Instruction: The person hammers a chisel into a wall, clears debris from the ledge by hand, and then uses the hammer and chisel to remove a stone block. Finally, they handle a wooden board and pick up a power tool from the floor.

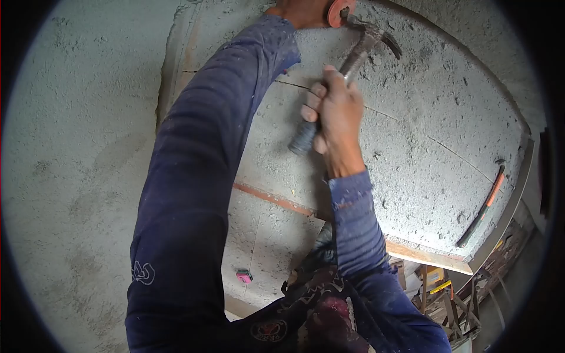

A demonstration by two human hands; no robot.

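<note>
My right hand [340,112] is closed around the dark handle of a claw hammer [368,40], whose head is near the top of the view. The hammer head is next to a round reddish guard [340,13]. My left hand [303,12] reaches to the top edge, right beside that guard. Its fingers are mostly hidden, and whether they hold the tool under the guard cannot be made out. A rough, grey, dusty surface [406,135] lies under both hands.
A second hammer [485,203] with an orange and black handle lies at the right. A small pink object [244,276] is at the lower middle. Wooden edging [426,254] borders the surface, with planks and yellow items [440,286] below it. A rough wall [76,147] stands left.
</note>
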